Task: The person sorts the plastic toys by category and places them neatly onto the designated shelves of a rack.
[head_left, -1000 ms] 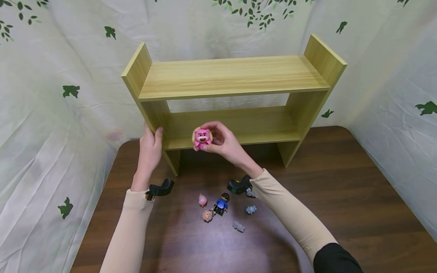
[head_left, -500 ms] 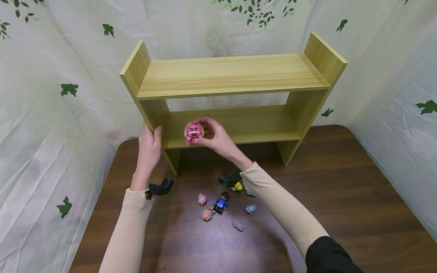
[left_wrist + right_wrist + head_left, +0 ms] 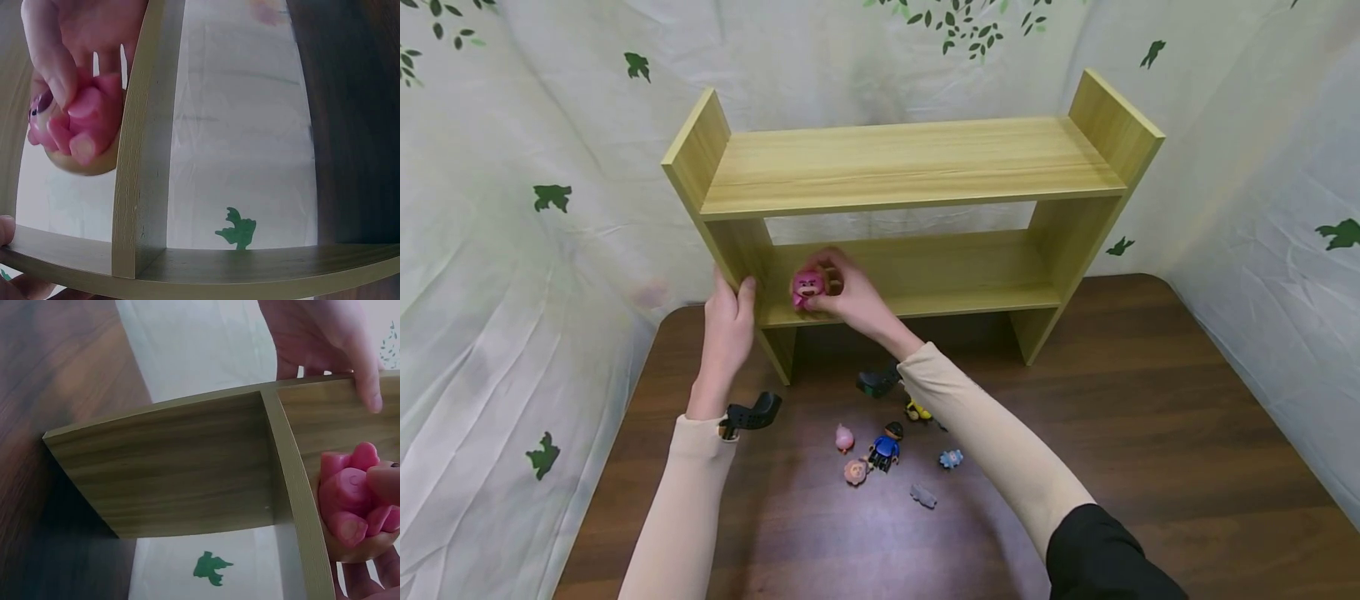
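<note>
A pink bear figure [image 3: 806, 288] in a yellowish shell is pinched between the thumb and fingers of my right hand [image 3: 854, 298]. It is at the left end of the middle board of a wooden shelf [image 3: 910, 162], close to the left side panel. In the left wrist view the bear [image 3: 87, 125] is right beside the board's front edge; whether it touches the board I cannot tell. My left hand [image 3: 728, 327] grips the front edge of the left side panel, its thumb [image 3: 370, 387] on the inner face and the other fingers outside, partly hidden.
Several small toys lie on the brown table [image 3: 1150, 400] before the shelf: a figure in blue [image 3: 884, 448], a pink toy [image 3: 844, 438], a lion-like toy [image 3: 855, 472], a blue toy [image 3: 951, 459], a grey animal [image 3: 923, 497] and a yellow toy [image 3: 916, 410], partly covered by the right sleeve.
My right hand has carried the pink bear leftward and deeper into the shelf's middle level. The left hand has kept its grip on the side panel.
</note>
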`<control>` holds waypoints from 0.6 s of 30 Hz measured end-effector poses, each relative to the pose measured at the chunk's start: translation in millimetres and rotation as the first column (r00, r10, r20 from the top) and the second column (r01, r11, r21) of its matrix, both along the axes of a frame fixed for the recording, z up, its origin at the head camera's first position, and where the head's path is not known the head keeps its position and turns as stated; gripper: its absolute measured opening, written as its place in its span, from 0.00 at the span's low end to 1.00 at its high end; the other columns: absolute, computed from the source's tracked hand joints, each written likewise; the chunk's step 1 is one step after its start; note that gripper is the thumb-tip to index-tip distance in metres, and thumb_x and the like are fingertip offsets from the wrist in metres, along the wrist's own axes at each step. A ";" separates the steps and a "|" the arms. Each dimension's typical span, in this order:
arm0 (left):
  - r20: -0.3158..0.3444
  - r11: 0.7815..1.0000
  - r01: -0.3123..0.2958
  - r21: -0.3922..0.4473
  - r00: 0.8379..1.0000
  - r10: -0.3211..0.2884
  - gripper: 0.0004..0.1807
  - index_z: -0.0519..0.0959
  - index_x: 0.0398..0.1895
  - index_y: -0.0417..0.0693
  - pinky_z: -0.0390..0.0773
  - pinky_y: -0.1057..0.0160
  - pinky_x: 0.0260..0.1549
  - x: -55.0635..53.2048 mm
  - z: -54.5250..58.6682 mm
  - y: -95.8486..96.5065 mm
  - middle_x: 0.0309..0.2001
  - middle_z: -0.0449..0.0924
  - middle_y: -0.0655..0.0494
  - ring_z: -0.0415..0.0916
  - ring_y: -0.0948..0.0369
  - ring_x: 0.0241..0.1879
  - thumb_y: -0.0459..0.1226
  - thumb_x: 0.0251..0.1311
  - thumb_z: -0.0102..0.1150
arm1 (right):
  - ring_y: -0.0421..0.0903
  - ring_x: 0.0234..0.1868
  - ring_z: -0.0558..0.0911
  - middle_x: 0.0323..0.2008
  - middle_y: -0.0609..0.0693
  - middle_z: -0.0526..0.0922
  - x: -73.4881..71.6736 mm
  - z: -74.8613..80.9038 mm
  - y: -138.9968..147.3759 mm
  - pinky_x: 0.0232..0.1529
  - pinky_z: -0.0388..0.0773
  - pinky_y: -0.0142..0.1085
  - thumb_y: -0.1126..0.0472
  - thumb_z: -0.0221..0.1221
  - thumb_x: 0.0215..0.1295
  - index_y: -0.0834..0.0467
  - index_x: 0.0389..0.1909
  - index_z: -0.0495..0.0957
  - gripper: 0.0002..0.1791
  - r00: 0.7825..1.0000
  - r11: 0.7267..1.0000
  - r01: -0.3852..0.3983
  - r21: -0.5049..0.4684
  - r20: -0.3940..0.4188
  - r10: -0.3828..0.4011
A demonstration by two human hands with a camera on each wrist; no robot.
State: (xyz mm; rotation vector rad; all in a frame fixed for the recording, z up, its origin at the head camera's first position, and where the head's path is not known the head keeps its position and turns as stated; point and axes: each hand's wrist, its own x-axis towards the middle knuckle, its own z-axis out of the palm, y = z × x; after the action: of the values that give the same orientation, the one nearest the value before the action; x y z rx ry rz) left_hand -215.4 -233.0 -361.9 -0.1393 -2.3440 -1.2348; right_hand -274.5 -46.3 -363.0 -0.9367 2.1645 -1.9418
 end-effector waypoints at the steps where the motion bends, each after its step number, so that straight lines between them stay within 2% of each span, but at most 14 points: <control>1: 0.002 1.000 -0.002 -0.001 1.000 0.002 0.25 0.54 0.69 0.35 0.66 0.42 0.49 0.0 0.0 -0.1 0.54 0.69 0.28 0.68 0.40 0.55 0.37 0.73 0.38 | 0.51 0.45 0.78 0.48 0.57 0.75 -0.6 0.2 -1.7 0.40 0.78 0.36 0.74 0.66 0.51 0.63 0.50 0.70 0.25 1.000 1.000 0.004 0.007 0.000 -0.004; 6: -0.001 1.000 -0.010 -0.004 1.000 0.010 0.25 0.54 0.68 0.34 0.65 0.42 0.50 0.5 -0.3 -0.4 0.53 0.69 0.28 0.67 0.39 0.55 0.37 0.73 0.39 | 0.51 0.45 0.78 0.48 0.58 0.75 -2.6 0.9 -9.0 0.38 0.77 0.35 0.74 0.65 0.53 0.62 0.51 0.69 0.25 1.000 1.000 0.005 0.028 -0.006 -0.005; 12: -0.007 1.000 -0.004 -0.003 1.000 0.004 0.25 0.54 0.68 0.34 0.65 0.42 0.49 0.2 -0.6 0.3 0.53 0.70 0.28 0.68 0.41 0.54 0.37 0.73 0.38 | 0.49 0.44 0.78 0.46 0.57 0.76 -3.3 0.2 -14.0 0.37 0.78 0.35 0.75 0.63 0.54 0.62 0.51 0.70 0.23 1.000 1.000 -0.016 0.007 0.010 0.016; 18: -0.007 1.000 0.003 -0.005 1.000 -0.003 0.26 0.53 0.69 0.34 0.65 0.42 0.50 0.0 -0.7 -0.3 0.53 0.69 0.28 0.68 0.40 0.54 0.37 0.74 0.38 | 0.47 0.42 0.77 0.47 0.57 0.76 -3.4 -2.2 -13.5 0.38 0.75 0.34 0.75 0.63 0.55 0.63 0.52 0.72 0.22 0.998 0.999 -0.046 -0.026 -0.044 0.045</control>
State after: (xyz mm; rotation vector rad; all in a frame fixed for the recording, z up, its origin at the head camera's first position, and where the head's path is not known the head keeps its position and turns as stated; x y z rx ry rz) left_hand -215.4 -233.3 -362.6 -0.1490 -2.3415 -1.2284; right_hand -277.9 -59.8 -365.2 -1.0324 2.1256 -1.9527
